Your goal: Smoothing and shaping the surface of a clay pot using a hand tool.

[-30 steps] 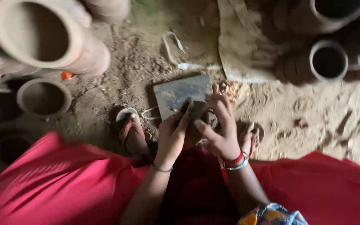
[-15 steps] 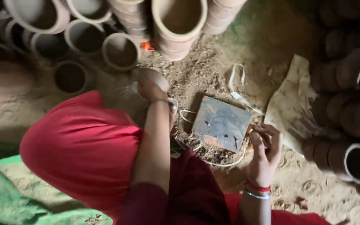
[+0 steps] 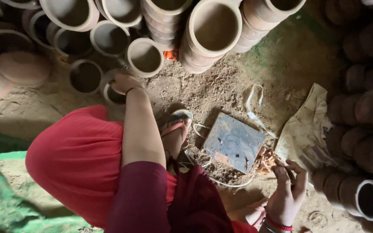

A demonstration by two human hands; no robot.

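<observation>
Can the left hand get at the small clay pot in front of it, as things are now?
Probably yes. The left hand already lies on the rim of the small clay pot, with nothing between them. The neighbouring pots stand close but do not cover it.

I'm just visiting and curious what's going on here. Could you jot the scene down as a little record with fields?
Setting: sandy ground crowded with clay pots
Left hand: reaching out, resting on the rim of a small clay pot
Right hand: fingers loosely curled beside a flat square slab, holding nothing that can be made out
Stacked pots: lying above the slab in the picture, mouths facing the camera
Clothing: red garment over the knees, sandal on one foot
Other: crumpled sack to the right of the slab
</observation>
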